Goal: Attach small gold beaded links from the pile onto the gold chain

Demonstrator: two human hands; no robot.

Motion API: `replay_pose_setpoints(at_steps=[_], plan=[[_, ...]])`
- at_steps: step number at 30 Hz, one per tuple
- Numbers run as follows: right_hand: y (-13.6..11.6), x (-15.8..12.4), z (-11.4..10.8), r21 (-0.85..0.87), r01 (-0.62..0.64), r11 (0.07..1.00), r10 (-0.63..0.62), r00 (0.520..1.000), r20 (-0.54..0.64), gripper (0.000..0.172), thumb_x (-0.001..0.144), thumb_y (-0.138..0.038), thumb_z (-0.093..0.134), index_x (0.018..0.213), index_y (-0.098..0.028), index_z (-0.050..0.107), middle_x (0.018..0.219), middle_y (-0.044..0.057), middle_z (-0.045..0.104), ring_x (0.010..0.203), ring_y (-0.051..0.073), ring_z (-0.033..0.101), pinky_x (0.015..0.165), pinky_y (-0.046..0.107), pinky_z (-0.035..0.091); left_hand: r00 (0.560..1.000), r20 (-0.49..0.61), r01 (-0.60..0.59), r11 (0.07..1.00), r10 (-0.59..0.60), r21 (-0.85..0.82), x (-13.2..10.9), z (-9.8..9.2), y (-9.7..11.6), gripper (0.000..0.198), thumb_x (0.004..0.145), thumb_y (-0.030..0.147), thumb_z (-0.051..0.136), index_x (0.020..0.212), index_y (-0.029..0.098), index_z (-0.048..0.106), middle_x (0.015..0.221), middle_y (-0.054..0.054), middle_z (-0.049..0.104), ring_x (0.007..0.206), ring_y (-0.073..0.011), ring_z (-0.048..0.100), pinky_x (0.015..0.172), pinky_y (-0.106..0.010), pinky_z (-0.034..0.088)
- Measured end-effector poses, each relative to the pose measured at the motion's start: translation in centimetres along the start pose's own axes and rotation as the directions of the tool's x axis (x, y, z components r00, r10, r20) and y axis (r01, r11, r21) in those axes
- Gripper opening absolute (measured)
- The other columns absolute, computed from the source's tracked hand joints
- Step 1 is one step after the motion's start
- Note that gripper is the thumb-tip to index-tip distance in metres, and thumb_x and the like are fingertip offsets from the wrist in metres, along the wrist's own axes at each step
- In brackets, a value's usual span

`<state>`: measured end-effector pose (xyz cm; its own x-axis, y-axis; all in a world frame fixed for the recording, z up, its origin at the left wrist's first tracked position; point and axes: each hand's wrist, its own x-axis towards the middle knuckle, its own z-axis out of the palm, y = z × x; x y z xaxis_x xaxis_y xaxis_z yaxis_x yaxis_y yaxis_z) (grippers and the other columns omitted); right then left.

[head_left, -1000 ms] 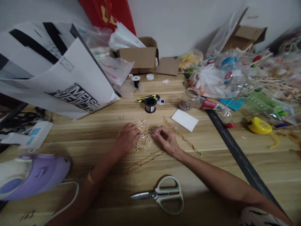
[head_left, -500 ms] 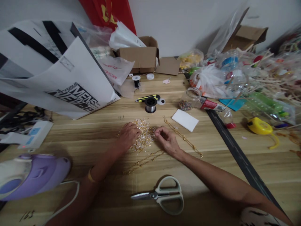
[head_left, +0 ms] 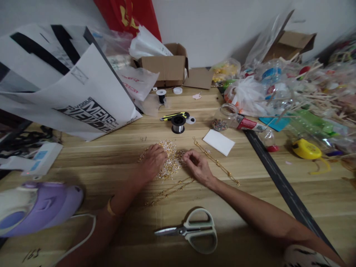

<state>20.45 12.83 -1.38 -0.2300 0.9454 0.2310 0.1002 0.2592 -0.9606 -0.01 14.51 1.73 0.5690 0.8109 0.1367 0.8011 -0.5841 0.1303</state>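
A loose heap of small gold and clear beads lies on the wooden table. Over its left side rests my left hand, fingers curled down and tips out of sight; what they grip, if anything, is hidden. At the right edge of the heap my right hand pinches thumb and fingers together on something too small to name. A gold beaded chain stretches beyond my right hand, and another gold chain lies below the heap. Nearer me are scissors with pale handles, blades pointing left.
Behind the heap stand a wire spool and a yellow-black utility knife. A white card, a clear jar and a yellow tape measure lie right. A large white bag and purple appliance occupy the left.
My left hand has shifted slightly to the right over the beads, its fingers still curled. My right hand stays in the same place with its pinch closed.
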Motion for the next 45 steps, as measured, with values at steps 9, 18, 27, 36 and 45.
replay_pose_setpoints(at_steps=[9,18,27,36,45], plan=[[0.2,-0.1,0.0,-0.034,0.041,0.999,-0.041,0.999,0.002,0.016,0.087,-0.032,0.051,0.079,-0.018,0.054,0.071,0.000,0.051,0.065,0.012,0.047,0.060,0.025,0.039,0.929,-0.287,0.092,0.894,-0.236,-0.438,-0.8,-0.2,1.6,0.009,0.076,0.015,0.057,0.069,0.017,0.062,0.071,-0.003,0.064,0.077,-0.0178,0.055,0.074,-0.031,0.045],[-0.6,-0.6,0.1,-0.186,0.286,0.940,-0.274,0.958,0.089,0.008,0.087,-0.023,0.050,0.083,-0.019,0.055,0.077,0.004,0.056,0.073,0.016,0.052,0.068,0.030,0.043,0.785,0.129,0.330,0.234,-0.606,-0.914,-2.3,-0.2,4.0,0.011,0.063,0.025,0.069,0.065,0.015,0.065,0.062,-0.001,0.067,0.058,-0.0119,0.060,0.056,-0.021,0.046],[-1.1,-0.9,0.1,-0.276,0.468,0.840,-0.428,0.882,0.194,0.005,0.086,-0.017,0.049,0.088,-0.019,0.053,0.081,0.005,0.057,0.078,0.017,0.052,0.071,0.032,0.043,0.811,0.129,0.275,0.177,-0.571,-0.945,-2.5,1.1,4.3,0.009,0.063,0.022,0.070,0.067,0.015,0.068,0.066,-0.003,0.069,0.063,-0.0139,0.062,0.060,-0.023,0.048],[-1.2,-1.0,0.3,-0.333,0.532,0.779,-0.478,0.846,0.234,0.004,0.085,-0.016,0.049,0.087,-0.018,0.052,0.078,0.006,0.057,0.077,0.017,0.051,0.070,0.033,0.042,0.814,0.136,0.267,0.155,-0.564,-0.951,-2.7,0.9,4.3,0.010,0.064,0.021,0.071,0.070,0.015,0.066,0.069,-0.002,0.069,0.066,-0.0132,0.062,0.063,-0.023,0.048],[-1.1,-1.0,0.2,-0.338,0.537,0.773,-0.477,0.843,0.248,0.005,0.085,-0.017,0.049,0.087,-0.019,0.052,0.079,0.006,0.058,0.078,0.018,0.052,0.070,0.034,0.042,0.832,0.121,0.248,0.167,-0.541,-0.954,-2.8,0.8,4.4,0.009,0.064,0.020,0.072,0.069,0.015,0.067,0.069,-0.002,0.069,0.066,-0.0136,0.063,0.065,-0.024,0.049]])
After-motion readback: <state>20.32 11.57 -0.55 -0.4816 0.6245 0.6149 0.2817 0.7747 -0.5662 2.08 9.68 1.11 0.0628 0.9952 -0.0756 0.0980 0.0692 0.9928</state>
